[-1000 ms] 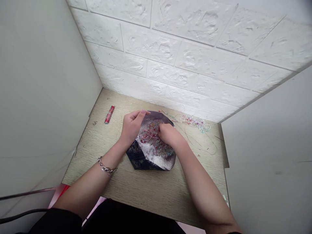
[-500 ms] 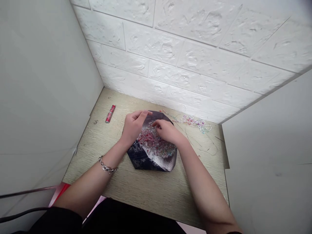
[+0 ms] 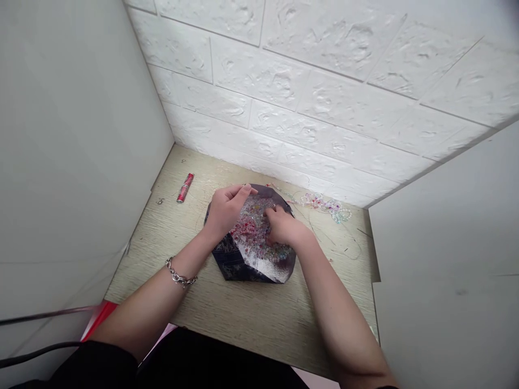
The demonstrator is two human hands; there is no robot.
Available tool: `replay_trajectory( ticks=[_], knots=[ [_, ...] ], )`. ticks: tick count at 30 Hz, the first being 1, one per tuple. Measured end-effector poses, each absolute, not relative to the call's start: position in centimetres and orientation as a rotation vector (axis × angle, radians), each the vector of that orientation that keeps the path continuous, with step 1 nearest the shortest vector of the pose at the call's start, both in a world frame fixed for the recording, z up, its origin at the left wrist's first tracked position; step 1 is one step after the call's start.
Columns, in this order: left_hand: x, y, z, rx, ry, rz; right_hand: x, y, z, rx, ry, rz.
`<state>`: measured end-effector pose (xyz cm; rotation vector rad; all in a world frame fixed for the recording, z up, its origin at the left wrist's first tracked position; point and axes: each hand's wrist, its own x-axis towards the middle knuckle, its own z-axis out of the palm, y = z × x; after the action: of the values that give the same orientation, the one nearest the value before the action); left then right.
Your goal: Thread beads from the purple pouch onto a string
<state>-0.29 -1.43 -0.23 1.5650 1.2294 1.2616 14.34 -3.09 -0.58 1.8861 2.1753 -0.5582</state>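
A dark blue patterned bag (image 3: 231, 263) with a silvery lining lies spread on the table, holding a heap of small beads (image 3: 245, 229) in pink, clear and pale colours. Over its left side is my left hand (image 3: 227, 209), closed, thumb and forefinger pinched together; what they hold, if anything, is too small to make out. My right hand (image 3: 284, 226) reaches into the beads from the right. Its fingers and thumb are apart, touching the heap, and the fingertips are partly hidden among the beads.
Strings of coloured beads (image 3: 324, 204) lie at the back right, with thin threads near them. A red tube (image 3: 185, 188) and small metal bits (image 3: 160, 201) are on the left of the table (image 3: 243, 313). A white brick-patterned wall (image 3: 300, 92) stands behind.
My right hand has lowered into the beads, its fingers spreading from a curled pose. My left hand keeps its pinch with hardly any movement. The view has shifted slightly.
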Motion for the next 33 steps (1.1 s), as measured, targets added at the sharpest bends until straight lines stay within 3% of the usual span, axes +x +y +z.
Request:
replay_trajectory(
  ticks=[9, 13, 15, 19, 26, 33],
  knots=[
    [-0.1, -1.7, -0.2, 1.697, 1.233, 1.232, 14.5, -1.9, -1.1, 1.77, 2.338, -0.942],
    [-0.1, -1.7, -0.3, 1.72, 1.244, 1.203, 14.7, -1.4, -1.3, 1.956, 2.232, -1.392],
    [-0.1, -1.5, -0.5, 1.727, 1.245, 1.191, 14.9, -1.2, -1.3, 2.124, 2.158, -1.449],
    [0.0, -1.1, -1.0, 1.751, 1.249, 1.162, 15.3, -1.1, -1.4, 2.281, 2.105, -1.365],
    [0.0, -0.8, -1.6, 1.794, 1.228, 1.117, 15.6, -1.4, -1.0, 2.148, 2.301, -0.965],
    [0.2, -0.8, -1.6, 1.838, 1.221, 1.091, 15.5, -1.8, -0.2, 2.11, 2.28, -0.919]
  ],
)
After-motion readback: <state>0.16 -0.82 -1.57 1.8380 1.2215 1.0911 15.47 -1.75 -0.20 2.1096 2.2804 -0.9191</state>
